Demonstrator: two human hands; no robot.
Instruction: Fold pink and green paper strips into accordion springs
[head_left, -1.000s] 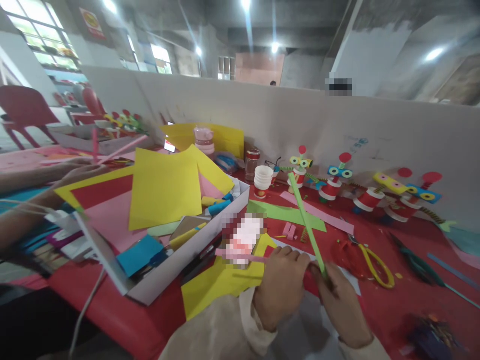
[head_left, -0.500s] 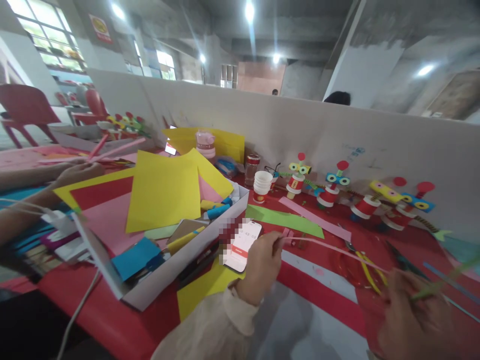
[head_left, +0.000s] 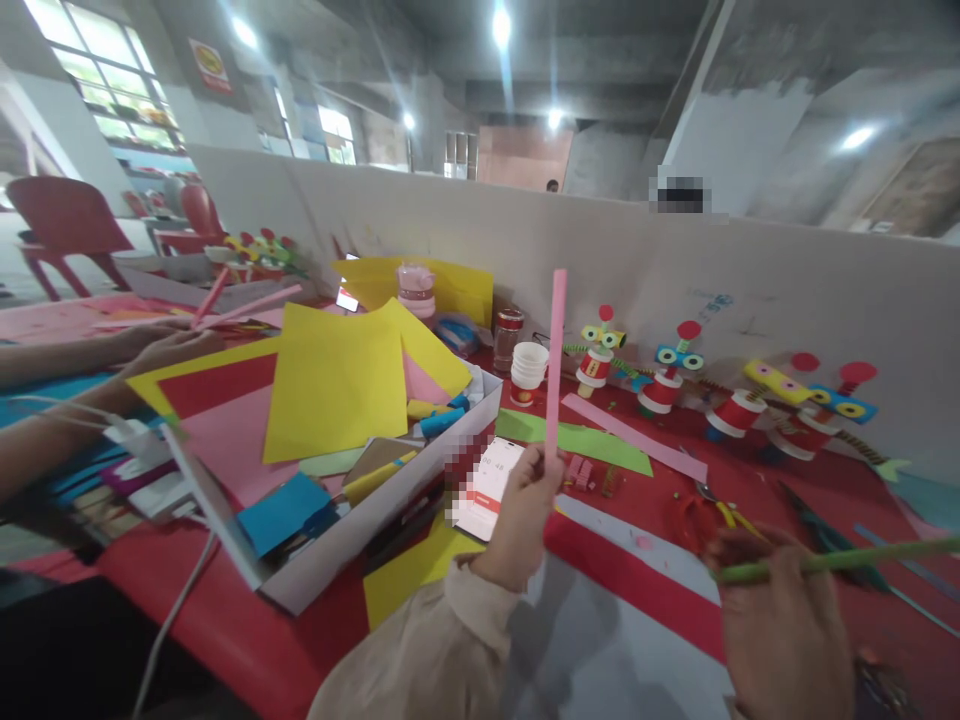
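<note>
Pink and narrow, a flat paper strip (head_left: pixel 556 365) stands upright mid-frame, its lower end pinched in the left hand (head_left: pixel 525 515), while the right hand (head_left: pixel 786 620), lower right, grips a green paper strip (head_left: pixel 877 554), both seemingly light, easily creased, best held near an end.

Green strip (head_left: pixel 885 553): outer end cut by right edge
Phone (head_left: pixel 486 488): partly behind left hand (head_left: pixel 519 522), left side pixelated
Scissors (head_left: pixel 726 514): handles partly behind right hand (head_left: pixel 786 615)
Wall writing (head_left: pixel 720 303): too small to read
</note>
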